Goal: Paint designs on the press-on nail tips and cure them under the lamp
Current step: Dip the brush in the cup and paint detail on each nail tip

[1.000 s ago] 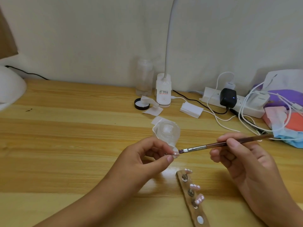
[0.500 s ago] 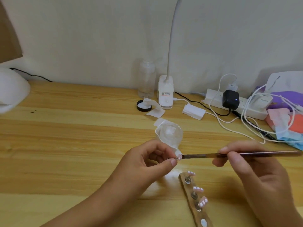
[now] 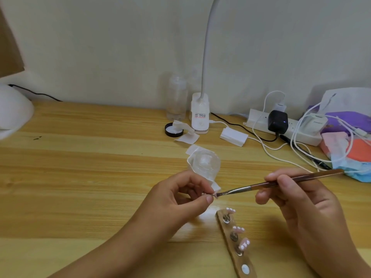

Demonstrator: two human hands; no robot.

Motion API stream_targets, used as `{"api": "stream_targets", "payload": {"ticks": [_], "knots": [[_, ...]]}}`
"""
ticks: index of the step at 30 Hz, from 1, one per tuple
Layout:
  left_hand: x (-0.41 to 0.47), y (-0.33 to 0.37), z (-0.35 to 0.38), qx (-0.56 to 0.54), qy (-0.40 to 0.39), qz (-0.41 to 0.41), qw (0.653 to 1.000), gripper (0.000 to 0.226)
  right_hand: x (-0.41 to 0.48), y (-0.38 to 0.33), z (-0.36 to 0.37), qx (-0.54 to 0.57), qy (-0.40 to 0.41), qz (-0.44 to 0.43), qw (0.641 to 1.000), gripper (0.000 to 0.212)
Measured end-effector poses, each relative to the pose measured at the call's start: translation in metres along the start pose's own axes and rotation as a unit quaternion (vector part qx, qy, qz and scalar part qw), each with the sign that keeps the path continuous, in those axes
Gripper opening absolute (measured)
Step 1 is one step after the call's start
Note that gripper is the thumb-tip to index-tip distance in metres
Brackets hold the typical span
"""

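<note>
Three tips (image 3: 239,229) on strip (image 3: 242,260) at 5 o'clock. Pinches fourth tip (image 3: 213,195) between left hand (image 3: 180,199) thumb and forefinger, centre; grips brush (image 3: 267,184) in curled right hand (image 3: 301,201), bristles touching it. Desk lamp (image 3: 199,115) label, 12 o'clock: unreadable.

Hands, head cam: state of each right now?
Left hand: closed, pinching a nail tip.
Right hand: closed, holding the brush.
</note>
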State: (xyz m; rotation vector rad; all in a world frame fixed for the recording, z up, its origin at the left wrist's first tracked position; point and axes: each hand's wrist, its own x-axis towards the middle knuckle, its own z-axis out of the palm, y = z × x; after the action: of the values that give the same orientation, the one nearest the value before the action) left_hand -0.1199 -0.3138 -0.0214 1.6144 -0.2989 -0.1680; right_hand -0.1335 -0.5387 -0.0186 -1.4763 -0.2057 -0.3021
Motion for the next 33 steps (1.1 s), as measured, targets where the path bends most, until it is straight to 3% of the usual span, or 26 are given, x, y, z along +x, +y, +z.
{"api": "stream_targets", "payload": {"ticks": [7, 12, 19, 26, 33], "knots": [[0.0001, -0.0001, -0.0002, 0.002, -0.003, 0.009, 1.000, 0.009, 0.0010, 0.0045, 0.0019, -0.039, 0.015, -0.027, 0.999, 0.045], [0.0003, -0.0001, -0.0001, 0.005, 0.003, 0.006, 1.000, 0.008, 0.0005, 0.0020, -0.0016, 0.004, 0.007, -0.016, 1.000, 0.042], [0.0003, -0.0018, -0.0002, -0.007, 0.002, 0.003, 1.000, 0.007, 0.0025, 0.0044, 0.0002, -0.017, 0.017, -0.012, 1.000, 0.049], [0.0009, -0.0020, -0.0005, -0.014, 0.005, -0.009, 1.000, 0.005, -0.0006, 0.0020, -0.0007, -0.001, -0.019, -0.017, 1.000, 0.039], [0.0007, -0.0003, -0.0008, -0.030, 0.009, -0.023, 0.999, 0.005, 0.0029, 0.0032, -0.0017, 0.009, 0.010, -0.021, 1.000, 0.042]]}}
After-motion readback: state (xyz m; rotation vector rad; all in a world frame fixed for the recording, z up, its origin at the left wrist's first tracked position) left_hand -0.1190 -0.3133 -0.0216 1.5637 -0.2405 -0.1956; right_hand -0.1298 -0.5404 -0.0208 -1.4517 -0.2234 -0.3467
